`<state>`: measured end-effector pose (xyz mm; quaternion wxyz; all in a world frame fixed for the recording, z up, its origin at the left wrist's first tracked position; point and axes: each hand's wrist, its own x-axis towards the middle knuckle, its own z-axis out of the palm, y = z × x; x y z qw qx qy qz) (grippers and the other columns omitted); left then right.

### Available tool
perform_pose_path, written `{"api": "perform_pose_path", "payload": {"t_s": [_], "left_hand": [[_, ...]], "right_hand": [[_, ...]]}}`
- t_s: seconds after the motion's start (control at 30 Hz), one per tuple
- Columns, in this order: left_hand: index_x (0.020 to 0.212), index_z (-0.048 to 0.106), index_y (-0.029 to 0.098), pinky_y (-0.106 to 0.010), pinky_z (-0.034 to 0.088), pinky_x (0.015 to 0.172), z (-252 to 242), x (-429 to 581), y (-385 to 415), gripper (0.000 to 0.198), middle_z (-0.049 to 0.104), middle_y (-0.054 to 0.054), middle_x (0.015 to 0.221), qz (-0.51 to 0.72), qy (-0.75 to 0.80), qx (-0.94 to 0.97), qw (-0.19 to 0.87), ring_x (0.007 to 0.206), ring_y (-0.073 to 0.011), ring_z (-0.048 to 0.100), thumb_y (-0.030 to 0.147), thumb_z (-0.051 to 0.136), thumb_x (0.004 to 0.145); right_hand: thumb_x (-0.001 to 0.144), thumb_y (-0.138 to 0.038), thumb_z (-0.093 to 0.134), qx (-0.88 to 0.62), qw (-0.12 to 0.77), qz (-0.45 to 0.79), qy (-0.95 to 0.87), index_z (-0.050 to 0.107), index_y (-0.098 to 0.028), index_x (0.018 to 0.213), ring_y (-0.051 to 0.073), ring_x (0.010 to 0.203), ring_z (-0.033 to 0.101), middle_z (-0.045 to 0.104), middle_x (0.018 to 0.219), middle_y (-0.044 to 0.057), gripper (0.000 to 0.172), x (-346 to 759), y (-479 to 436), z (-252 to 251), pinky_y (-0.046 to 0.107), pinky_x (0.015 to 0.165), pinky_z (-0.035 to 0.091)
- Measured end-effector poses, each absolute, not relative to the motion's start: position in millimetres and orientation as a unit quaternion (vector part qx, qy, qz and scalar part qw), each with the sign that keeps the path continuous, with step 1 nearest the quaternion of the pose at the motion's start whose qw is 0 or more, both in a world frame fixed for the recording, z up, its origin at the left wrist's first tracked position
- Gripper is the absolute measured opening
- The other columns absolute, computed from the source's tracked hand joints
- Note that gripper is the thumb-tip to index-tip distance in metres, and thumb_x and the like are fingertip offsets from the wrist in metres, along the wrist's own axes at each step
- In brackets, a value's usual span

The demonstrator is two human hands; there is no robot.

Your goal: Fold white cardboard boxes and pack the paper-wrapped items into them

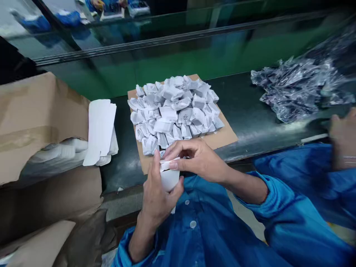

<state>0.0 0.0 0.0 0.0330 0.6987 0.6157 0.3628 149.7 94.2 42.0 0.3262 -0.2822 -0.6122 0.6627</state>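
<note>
A small white paper sleeve (170,180) is held upright close to my body. Around its sides wrap the fingers and thumb of my left hand (159,193). At its top edge my right hand (196,159) pinches a flap between thumb and fingers. Whether anything is inside the sleeve is hidden. Just beyond my hands, many small white wrapped packets (178,107) are heaped on a flat brown cardboard sheet (222,135). To the left, flat white paper sleeves (100,129) lie in a stack against a cardboard box.
The open cardboard box (66,115) with white paper stock takes up the left side. Crumpled clear plastic bags (300,85) lie at the right on the dark bench (244,111). A co-worker's hand (343,137) is at the right edge. A green partition (167,63) runs behind.
</note>
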Motion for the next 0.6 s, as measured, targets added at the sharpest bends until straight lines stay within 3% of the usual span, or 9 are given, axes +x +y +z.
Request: {"api": "perform_pose_path", "payload": {"t_s": [0.13,0.27,0.43,0.5,0.6], "left_hand": [[0.159,0.007,0.019,-0.035,0.058,0.087,-4,1,-5,0.092,0.047,-0.022,0.146,0.383,0.609,0.690,0.080,0.122,-0.0292,0.061,0.038,0.062,0.088],[0.159,0.010,0.022,-0.032,0.058,0.089,-5,1,-13,0.089,0.044,-0.019,0.149,0.382,0.619,0.674,0.133,0.123,-0.0259,0.060,0.033,0.062,0.087],[0.156,0.019,0.028,-0.036,0.056,0.095,-5,-1,-21,0.083,0.050,-0.014,0.144,0.380,0.597,0.682,0.188,0.126,-0.0262,0.058,0.029,0.064,0.087],[0.152,0.029,0.028,-0.035,0.059,0.087,-4,-1,-19,0.080,0.057,-0.014,0.135,0.436,0.615,0.623,0.209,0.112,-0.0253,0.066,0.030,0.070,0.083],[0.148,0.029,0.027,-0.030,0.061,0.064,0,-5,-6,0.075,0.064,-0.009,0.113,0.597,0.637,0.444,0.200,0.078,-0.0178,0.070,0.033,0.070,0.085]], "right_hand": [[0.088,-0.022,0.068,-0.242,0.413,0.523,-0.706,0.071,-0.011,0.089,0.012,0.099,0.067,0.071,0.103,0.008,0.012,149,77,34,0.025,0.087,0.053],[0.088,-0.018,0.067,-0.189,0.492,0.367,-0.767,0.066,-0.011,0.101,0.014,0.104,0.064,0.069,0.110,0.011,0.015,147,65,16,0.030,0.092,0.051],[0.089,-0.012,0.057,-0.175,0.497,0.276,-0.804,0.061,-0.012,0.103,0.016,0.101,0.063,0.068,0.106,0.012,0.014,144,56,6,0.031,0.089,0.053],[0.093,-0.023,0.058,-0.188,0.472,0.313,-0.802,0.057,-0.012,0.118,0.018,0.116,0.059,0.064,0.121,0.014,0.027,145,50,8,0.033,0.097,0.051],[0.085,-0.052,0.068,-0.271,0.403,0.413,-0.770,0.038,-0.014,0.147,0.020,0.125,0.056,0.050,0.143,0.016,0.079,146,40,11,0.031,0.098,0.051]]}}
